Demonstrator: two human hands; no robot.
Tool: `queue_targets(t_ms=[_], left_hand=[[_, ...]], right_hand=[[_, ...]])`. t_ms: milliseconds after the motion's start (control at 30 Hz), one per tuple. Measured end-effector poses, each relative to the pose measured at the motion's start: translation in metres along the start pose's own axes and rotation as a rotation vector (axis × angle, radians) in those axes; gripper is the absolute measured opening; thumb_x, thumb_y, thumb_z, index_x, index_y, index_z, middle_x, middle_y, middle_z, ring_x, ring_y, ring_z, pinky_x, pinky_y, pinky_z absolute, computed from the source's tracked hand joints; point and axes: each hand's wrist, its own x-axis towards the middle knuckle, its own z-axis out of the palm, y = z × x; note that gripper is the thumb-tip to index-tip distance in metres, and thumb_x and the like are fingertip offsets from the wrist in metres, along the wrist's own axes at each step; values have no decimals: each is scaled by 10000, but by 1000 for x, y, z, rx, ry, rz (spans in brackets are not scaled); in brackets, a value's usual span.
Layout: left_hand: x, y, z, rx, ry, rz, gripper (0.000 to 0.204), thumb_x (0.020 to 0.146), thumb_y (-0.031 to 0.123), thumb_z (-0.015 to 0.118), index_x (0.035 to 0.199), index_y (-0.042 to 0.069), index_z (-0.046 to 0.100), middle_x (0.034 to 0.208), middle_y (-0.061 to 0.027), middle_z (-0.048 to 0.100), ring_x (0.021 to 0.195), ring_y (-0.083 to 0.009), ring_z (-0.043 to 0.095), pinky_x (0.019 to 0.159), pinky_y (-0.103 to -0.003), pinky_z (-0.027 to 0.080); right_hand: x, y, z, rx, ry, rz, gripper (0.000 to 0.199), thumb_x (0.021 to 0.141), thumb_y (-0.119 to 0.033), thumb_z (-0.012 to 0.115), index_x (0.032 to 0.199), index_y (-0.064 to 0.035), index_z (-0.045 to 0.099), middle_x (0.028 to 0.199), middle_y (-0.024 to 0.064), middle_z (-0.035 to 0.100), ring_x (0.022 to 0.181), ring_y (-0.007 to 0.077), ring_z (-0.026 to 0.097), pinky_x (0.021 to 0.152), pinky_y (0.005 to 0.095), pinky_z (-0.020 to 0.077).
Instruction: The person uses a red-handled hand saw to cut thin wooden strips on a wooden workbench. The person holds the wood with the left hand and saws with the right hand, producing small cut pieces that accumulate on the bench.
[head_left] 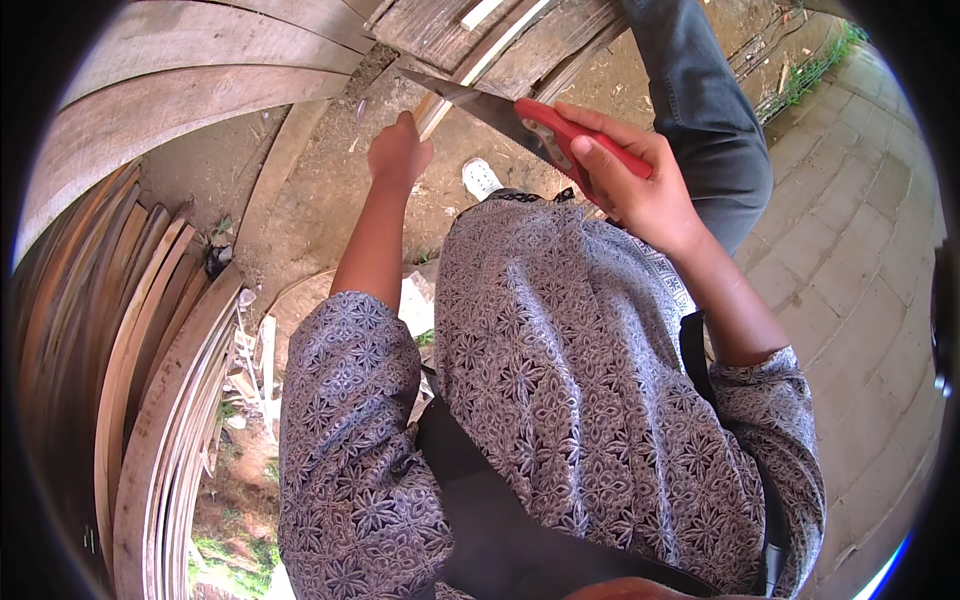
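My right hand is closed round the red handle of a hand saw. The blade points up and to the left and lies across a narrow strip of wood. My left hand grips the near end of that strip, just below the blade. The strip's far part rests over a wooden plank bench. Whether the teeth have cut into the wood, I cannot tell.
Wide boards lie at the upper left, and a stack of planks stands at the left. My bent right leg is up beside the bench. Paving covers the right side. Wood scraps litter the dirt.
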Motion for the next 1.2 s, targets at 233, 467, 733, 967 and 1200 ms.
queue_targets(t_ms=[233,467,733,967,1200], left_hand=[[2,4,-4,5,-2,-7,377,804,205,686,1124,26,598,998,-235,723,938,-402,713,821,-492,576],[3,3,-6,12,2,-10,387,805,223,715,1130,42,611,997,-217,729,933,-394,717,810,-479,582],[6,0,-8,-2,17,4,397,809,239,694,1138,36,609,961,-233,724,916,-419,706,810,-502,570],[7,-3,-3,-1,28,16,372,815,248,691,1113,41,610,952,-229,725,914,-415,709,808,-507,570],[4,-1,-6,-61,23,20,346,813,236,689,1088,38,617,939,-236,720,903,-410,709,801,-512,567]], right_hand=[[-7,7,-7,298,92,126,404,1052,-161,539,1422,0,533,598,-52,434,466,27,352,441,215,311],[-1,13,-9,420,88,140,393,1045,-176,558,1396,1,557,643,-51,449,494,26,375,447,214,321],[-11,3,-3,50,78,33,416,1019,-220,621,1350,30,592,920,24,687,751,51,587,661,215,482],[-15,14,-3,30,108,-21,387,1023,-199,608,1346,14,603,937,34,691,780,49,581,683,202,465],[4,28,22,-100,110,-62,394,1003,-208,638,1318,28,619,1013,106,722,879,94,633,778,251,511]])
